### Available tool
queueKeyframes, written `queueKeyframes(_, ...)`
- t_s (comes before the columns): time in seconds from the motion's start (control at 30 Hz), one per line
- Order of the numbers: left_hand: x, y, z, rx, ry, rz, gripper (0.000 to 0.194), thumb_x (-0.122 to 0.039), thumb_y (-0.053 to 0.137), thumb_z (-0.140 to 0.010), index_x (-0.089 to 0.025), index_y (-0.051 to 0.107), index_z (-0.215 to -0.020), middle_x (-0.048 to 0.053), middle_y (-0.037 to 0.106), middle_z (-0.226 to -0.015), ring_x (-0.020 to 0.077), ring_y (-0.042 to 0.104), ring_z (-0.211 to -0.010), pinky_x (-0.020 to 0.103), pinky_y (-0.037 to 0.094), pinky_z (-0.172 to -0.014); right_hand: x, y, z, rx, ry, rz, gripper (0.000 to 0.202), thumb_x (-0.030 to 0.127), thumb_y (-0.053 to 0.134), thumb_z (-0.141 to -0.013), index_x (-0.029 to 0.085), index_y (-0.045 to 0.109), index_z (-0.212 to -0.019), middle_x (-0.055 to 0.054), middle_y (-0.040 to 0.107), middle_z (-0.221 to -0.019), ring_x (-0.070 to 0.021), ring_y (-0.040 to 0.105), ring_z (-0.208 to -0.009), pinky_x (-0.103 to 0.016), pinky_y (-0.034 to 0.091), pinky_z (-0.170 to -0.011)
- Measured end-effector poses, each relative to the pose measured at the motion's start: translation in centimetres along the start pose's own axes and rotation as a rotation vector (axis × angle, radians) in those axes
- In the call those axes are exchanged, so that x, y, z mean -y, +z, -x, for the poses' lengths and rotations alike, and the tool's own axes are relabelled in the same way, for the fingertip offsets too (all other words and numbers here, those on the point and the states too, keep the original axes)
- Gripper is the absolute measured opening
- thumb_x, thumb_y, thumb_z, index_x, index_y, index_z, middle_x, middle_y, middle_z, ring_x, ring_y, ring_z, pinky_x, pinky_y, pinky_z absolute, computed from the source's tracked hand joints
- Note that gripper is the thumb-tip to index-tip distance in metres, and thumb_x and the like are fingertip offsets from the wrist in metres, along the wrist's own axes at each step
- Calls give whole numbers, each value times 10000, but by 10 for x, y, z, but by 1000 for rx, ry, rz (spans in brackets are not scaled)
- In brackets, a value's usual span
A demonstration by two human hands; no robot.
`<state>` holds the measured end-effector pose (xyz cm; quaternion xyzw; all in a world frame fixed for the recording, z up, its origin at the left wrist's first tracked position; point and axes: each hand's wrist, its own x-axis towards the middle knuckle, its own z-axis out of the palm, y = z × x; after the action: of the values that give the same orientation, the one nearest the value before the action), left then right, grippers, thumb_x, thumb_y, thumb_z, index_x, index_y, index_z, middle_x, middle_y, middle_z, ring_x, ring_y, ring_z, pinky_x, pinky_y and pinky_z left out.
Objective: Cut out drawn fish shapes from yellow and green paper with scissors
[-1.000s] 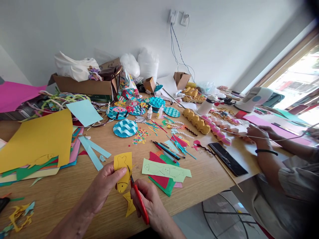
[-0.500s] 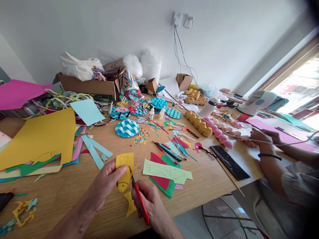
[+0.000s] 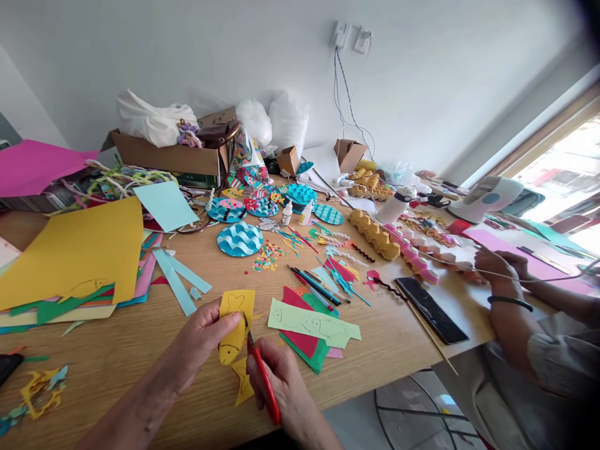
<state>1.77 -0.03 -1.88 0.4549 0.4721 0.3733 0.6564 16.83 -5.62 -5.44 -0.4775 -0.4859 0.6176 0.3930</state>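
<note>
Between thumb and fingers my left hand (image 3: 209, 334) pinches a yellow paper piece (image 3: 230, 345) with a fish drawn on it, tail up and head down. Red-handled scissors (image 3: 266, 389) are in my right hand (image 3: 284, 381), their blades at the right edge of the yellow paper, where a thin strip sticks out. Under the scissors, a second yellow fish piece (image 3: 242, 389) lies on the table. To the right, a light green strip with drawn fish (image 3: 314, 325) rests on red and green paper.
Pens (image 3: 316, 289) and paper scraps lie beyond my hands. Yellow sheets (image 3: 94, 250) are stacked at left. Blue wavy discs (image 3: 239, 239) and glue bottles (image 3: 287, 214) stand farther back. Another person's hands (image 3: 499, 269) are at right, past a black phone (image 3: 431, 310).
A thin yellow strip now juts out to the right of the scissor blades at the paper's edge. The view has shifted slightly; both hands keep nearly the same place.
</note>
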Motion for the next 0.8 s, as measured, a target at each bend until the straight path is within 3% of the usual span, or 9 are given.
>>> queueKeyframes(0.2,1,-3,-1,80,-54,118,143,-343,663,-757,-201,672,-772,-27,660,-691,163,569,-648,269,481,-668,0,-1,2,-17,-8,73,447,527,575,-861,202,409,-604,64,351,-527,-84,311,-480,-209,244,-419)
queueKeyframes(0.5,0,-4,2,84,-55,94,132,-330,660,-763,-199,683,-762,-21,669,-702,169,575,-680,254,469,-655,2,-2,1,-26,-44,127,453,520,572,-869,198,402,-601,56,349,-540,-92,315,-514,-219,237,-448)
queueKeyframes(0.8,4,-4,1,35,18,33,173,-367,646,-778,-200,675,-812,-8,668,-736,193,592,-696,294,488,-690,3,0,1,0,-11,30,459,551,598,-832,198,417,-601,69,370,-509,-68,334,-411,-197,246,-390)
